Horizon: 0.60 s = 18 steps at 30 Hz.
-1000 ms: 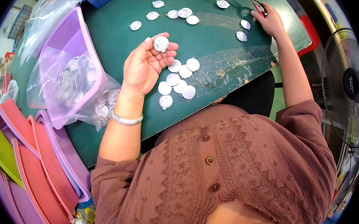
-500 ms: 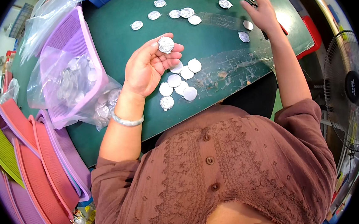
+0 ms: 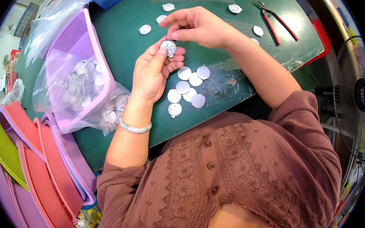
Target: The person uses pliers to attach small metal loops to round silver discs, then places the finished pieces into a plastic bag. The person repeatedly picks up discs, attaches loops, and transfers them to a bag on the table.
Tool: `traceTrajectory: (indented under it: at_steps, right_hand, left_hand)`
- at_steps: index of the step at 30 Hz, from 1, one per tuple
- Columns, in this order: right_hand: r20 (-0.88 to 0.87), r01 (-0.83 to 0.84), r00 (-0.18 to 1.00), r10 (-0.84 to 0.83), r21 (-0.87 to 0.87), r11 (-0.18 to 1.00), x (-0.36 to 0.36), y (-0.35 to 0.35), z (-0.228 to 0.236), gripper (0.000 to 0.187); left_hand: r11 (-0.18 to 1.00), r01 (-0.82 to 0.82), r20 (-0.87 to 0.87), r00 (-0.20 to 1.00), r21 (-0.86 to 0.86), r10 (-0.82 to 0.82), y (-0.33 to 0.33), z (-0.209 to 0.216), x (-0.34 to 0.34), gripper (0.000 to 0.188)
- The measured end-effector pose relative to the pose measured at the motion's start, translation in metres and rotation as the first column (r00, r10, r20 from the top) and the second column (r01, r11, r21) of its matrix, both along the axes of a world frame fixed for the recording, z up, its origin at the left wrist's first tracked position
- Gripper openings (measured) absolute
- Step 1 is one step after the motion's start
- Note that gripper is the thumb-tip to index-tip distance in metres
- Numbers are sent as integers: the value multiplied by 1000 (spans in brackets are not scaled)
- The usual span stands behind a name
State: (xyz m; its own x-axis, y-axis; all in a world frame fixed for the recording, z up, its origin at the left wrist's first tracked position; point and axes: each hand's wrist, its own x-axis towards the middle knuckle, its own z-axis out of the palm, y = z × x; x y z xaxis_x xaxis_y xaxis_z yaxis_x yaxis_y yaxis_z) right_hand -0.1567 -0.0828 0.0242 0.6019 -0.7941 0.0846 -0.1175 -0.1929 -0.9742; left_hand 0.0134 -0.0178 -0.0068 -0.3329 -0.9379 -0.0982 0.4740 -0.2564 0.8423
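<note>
A round silver medallion (image 3: 168, 48) with a small loop and a relief face sits between the thumb and fingers of my left hand (image 3: 152, 69). My right hand (image 3: 199, 28) reaches in from the right, fingers bent and thumb tip at the medallion's upper rim. Its fingertips are closed there and partly hide one another. Just below my left hand lies a loose cluster of silver discs (image 3: 182, 87), most with a plain face up. One disc in the cluster, a medallion (image 3: 174, 110), shows relief. Pliers (image 3: 275, 20) with red handles lie at the far right, jaws apart.
A lilac basket (image 3: 105, 64) on the left holds a clear bag of silver medallions (image 3: 79, 85). More medallions (image 3: 114, 108) lie in plastic beside it. Stacked pink baskets (image 3: 47, 174) stand at lower left. A fan (image 3: 353, 98) is at right. The green table (image 3: 124, 8) carries scattered medallions.
My right hand has come away from the pliers at the far right and moved left to the medallion in my left hand. The pliers now show fully on the table.
</note>
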Motion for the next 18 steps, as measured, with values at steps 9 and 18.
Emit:
traceTrajectory:
  at_steps: [9, 18]
  right_hand:
    - [188, 25, 982, -30, 28, 999, 0, 13, -14, 39]
    - [297, 0, 954, -30, 99, 995, 0, 19, -10, 39]
  left_hand:
    - [1000, -22, 30, 999, 11, 21, 1, -3, -3, 32]
    - [1000, 24, -106, 994, 1, -23, 0, -4, -2, 33]
